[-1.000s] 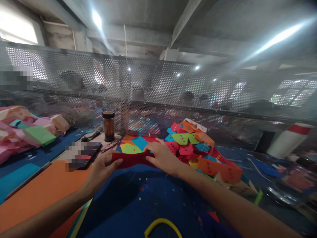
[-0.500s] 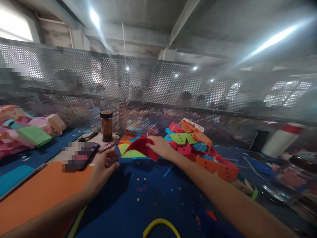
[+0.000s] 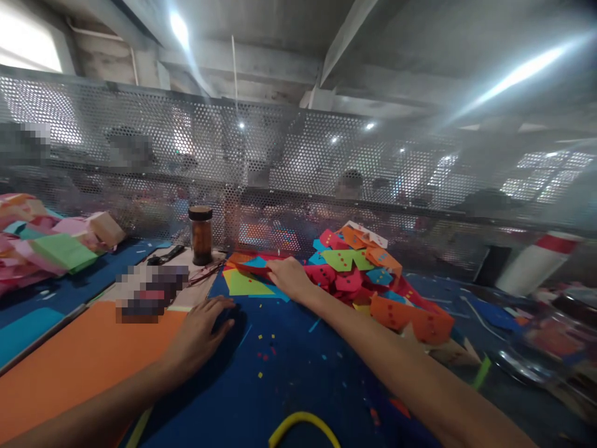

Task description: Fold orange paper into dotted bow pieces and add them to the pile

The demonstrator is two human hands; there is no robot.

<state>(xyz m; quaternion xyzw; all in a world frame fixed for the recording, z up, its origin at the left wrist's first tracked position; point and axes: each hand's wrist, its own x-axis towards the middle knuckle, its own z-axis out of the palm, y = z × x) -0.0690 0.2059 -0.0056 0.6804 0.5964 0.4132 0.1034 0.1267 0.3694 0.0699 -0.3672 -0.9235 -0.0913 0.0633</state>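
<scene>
My right hand (image 3: 291, 278) reaches forward over the blue mat (image 3: 280, 379) and pinches the edge of a red paper piece (image 3: 249, 269) lying on a stack of flat coloured sheets (image 3: 245, 283). My left hand (image 3: 200, 333) rests flat on the mat with fingers spread, next to a large orange sheet (image 3: 79, 361). To the right of my right hand rises a heap of folded coloured paper pieces (image 3: 368, 274) with small dots on them.
A dark jar (image 3: 200, 235) stands at the back by a perforated metal screen (image 3: 298, 168). A phone (image 3: 149, 289), a pile of pink and green paper (image 3: 41, 249), a yellow loop (image 3: 303, 426) and a white-and-red cylinder (image 3: 541, 261) lie around. People sit behind the screen.
The red piece, held between both hands a second ago, was carried forward by my right hand onto the flat sheets. My left hand let go and dropped flat onto the mat.
</scene>
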